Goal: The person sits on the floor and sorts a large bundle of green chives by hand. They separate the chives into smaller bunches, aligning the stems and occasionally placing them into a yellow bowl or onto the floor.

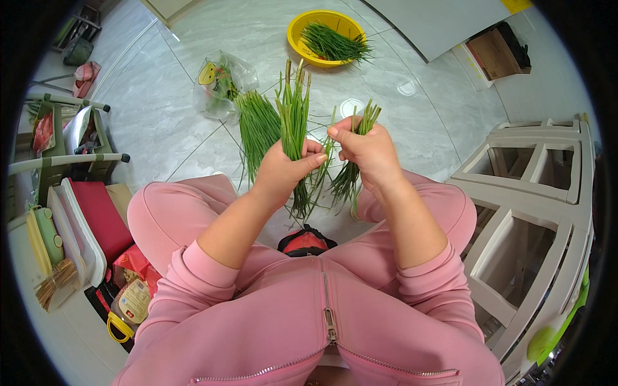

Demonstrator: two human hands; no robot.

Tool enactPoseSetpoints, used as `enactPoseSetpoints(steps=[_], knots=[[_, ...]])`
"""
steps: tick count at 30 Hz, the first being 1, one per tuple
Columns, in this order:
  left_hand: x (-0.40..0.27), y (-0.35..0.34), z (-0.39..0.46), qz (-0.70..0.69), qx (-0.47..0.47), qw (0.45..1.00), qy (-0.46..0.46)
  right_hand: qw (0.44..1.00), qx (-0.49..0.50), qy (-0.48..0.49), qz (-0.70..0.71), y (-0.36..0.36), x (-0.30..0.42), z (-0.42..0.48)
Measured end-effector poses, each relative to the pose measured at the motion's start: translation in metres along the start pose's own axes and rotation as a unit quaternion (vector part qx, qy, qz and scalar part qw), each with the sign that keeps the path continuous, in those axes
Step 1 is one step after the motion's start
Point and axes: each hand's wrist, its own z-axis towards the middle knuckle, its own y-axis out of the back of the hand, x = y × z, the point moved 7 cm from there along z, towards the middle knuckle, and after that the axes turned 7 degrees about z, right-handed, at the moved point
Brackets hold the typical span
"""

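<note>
My left hand [285,169] grips an upright bunch of Chinese chives [295,116], pale stem ends up and green leaf ends hanging below. A second, smaller bunch [369,118] is in my right hand [369,149], its dark leaves drooping under the palm. Between thumb and forefinger of the right hand is a thin loose stalk [332,126]. Just beyond my left hand, a larger pile of chives [258,125] lies on the tiled floor, partly hidden by the hand and bunch. Loose strands hang between the two hands.
A yellow plastic basin [293,41] holding chives stands farther off. Beside the pile sits a clear plastic bag [246,72] with greens. White wooden chairs [531,193] line the right; a storage rack [67,159] and a red-lidded container [99,212] stand left. A cardboard box [492,55] is at upper right.
</note>
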Motion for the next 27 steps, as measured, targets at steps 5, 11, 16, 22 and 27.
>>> enactPoseSetpoints(steps=[5, 11, 16, 22, 27], knots=[[0.003, 0.006, 0.0, -0.035, -0.022, 0.999, 0.007, 0.997, 0.019, -0.002, -0.073, -0.002, -0.002, 0.0], [0.002, 0.011, 0.001, -0.012, -0.044, 0.999, 0.013, 0.993, -0.007, 0.035, -0.116, 0.009, 0.006, 0.003], [0.002, 0.009, 0.001, -0.016, -0.026, 1.0, 0.008, 0.99, -0.102, 0.097, -0.017, 0.029, 0.03, 0.002], [0.002, 0.01, 0.001, -0.038, -0.033, 0.998, 0.024, 0.978, -0.127, 0.069, -0.151, 0.044, 0.032, 0.004], [0.003, 0.004, 0.001, -0.071, -0.007, 0.997, 0.042, 0.987, -0.001, 0.033, -0.158, 0.015, 0.008, 0.002]])
